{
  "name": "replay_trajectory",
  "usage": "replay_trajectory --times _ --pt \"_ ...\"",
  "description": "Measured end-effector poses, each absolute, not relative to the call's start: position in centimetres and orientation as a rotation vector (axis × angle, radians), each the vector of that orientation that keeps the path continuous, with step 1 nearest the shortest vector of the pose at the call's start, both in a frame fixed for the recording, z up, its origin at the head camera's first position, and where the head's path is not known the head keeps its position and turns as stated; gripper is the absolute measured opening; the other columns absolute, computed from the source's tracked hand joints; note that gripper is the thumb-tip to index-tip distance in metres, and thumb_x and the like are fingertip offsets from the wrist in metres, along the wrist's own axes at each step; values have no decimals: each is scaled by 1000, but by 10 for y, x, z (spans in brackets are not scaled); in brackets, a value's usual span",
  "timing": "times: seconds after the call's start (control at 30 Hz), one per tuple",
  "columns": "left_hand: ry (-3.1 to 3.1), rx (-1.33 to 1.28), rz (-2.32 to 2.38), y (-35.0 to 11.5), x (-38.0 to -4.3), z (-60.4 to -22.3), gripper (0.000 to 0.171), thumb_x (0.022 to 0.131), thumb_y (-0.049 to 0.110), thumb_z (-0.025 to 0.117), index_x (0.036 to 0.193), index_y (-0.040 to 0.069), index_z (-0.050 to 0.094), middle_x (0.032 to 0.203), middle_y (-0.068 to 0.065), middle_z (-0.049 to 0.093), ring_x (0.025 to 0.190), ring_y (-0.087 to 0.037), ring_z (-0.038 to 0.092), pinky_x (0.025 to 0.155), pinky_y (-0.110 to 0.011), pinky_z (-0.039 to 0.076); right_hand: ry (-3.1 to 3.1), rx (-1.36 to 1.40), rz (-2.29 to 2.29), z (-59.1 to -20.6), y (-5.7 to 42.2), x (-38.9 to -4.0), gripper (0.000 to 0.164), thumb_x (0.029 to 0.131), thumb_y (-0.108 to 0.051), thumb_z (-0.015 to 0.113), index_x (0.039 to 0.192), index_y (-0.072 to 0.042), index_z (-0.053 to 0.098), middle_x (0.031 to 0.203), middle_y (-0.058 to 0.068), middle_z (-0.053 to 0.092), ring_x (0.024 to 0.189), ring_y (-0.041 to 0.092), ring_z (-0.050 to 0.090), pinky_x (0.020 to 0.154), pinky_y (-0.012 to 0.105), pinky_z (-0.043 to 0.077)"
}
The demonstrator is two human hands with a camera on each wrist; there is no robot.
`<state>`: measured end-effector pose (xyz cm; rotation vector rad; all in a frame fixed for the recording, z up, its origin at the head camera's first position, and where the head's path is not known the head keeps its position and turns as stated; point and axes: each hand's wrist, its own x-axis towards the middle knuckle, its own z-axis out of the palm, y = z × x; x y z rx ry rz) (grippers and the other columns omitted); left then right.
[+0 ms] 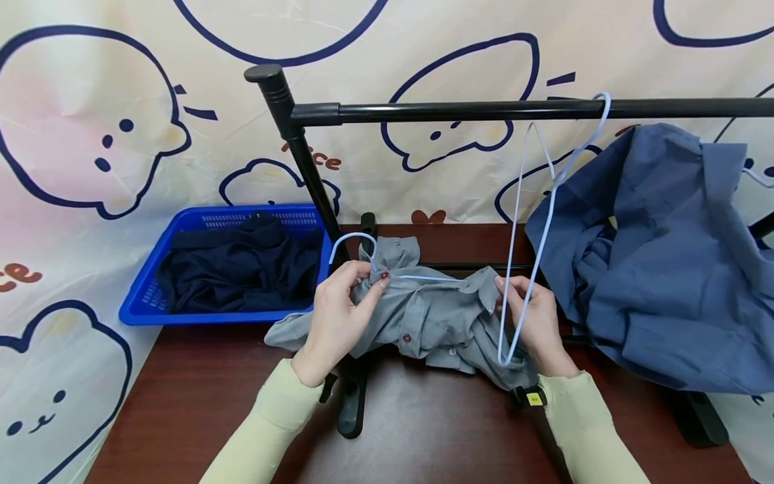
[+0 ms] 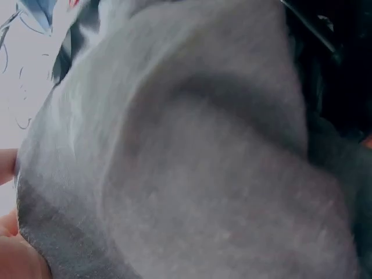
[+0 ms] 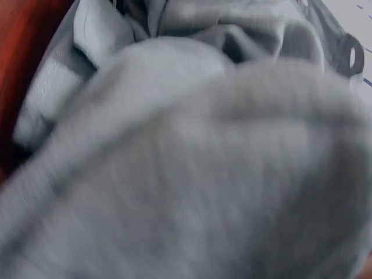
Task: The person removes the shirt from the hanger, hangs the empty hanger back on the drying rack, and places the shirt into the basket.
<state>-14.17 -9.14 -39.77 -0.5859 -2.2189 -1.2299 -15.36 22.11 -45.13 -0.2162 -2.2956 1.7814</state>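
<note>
A grey button-up shirt (image 1: 417, 323) is bunched up in front of me above the table. A light blue hanger (image 1: 358, 234) is partly inside it, its hook standing up by the collar and one arm showing along the neckline. My left hand (image 1: 338, 312) pinches the shirt at the collar, just below the hook. With thumb and fingers, my right hand (image 1: 535, 316) pinches the shirt's edge at the other side. Grey cloth (image 2: 203, 174) fills most of the left wrist view, and blurred grey cloth (image 3: 192, 192) covers the right wrist view.
A second light blue hanger (image 1: 543, 235) dangles bare from the black rail (image 1: 435, 112), overlapping my right hand in the head view. A blue shirt (image 1: 653, 282) hangs at the right. Dark clothing (image 1: 242, 265) lies in a blue basket (image 1: 136, 296) at the left.
</note>
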Motion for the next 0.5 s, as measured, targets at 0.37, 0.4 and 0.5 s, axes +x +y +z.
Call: replay_trajectory --times 0.37,0.4,0.5 --pt "-2258 -593 -1259 -85 -136 -400 17 91 17 80 105 12 71 99 5 68 78 -11 55 64 -29 47 -2093 -406 2273 -450 206 -147 9 108 -12 49 108 -5 54 79 -4 50 63 7 44 58 19 37" --pt "-2265 -594 -1255 -84 -136 -400 17 92 17 79 105 12 71 99 5 68 78 -11 55 64 -29 47 -2071 -410 2306 -451 206 -147 8 108 -11 49 107 -5 54 78 -4 49 61 8 42 56 19 35" --pt "-2272 -598 -1244 -84 -135 -400 17 92 18 79 105 12 71 99 5 68 78 -10 56 65 -29 48 -2078 -416 2354 -451 208 -145 7 109 -11 49 105 -7 54 74 -4 47 59 8 40 54 20 33"
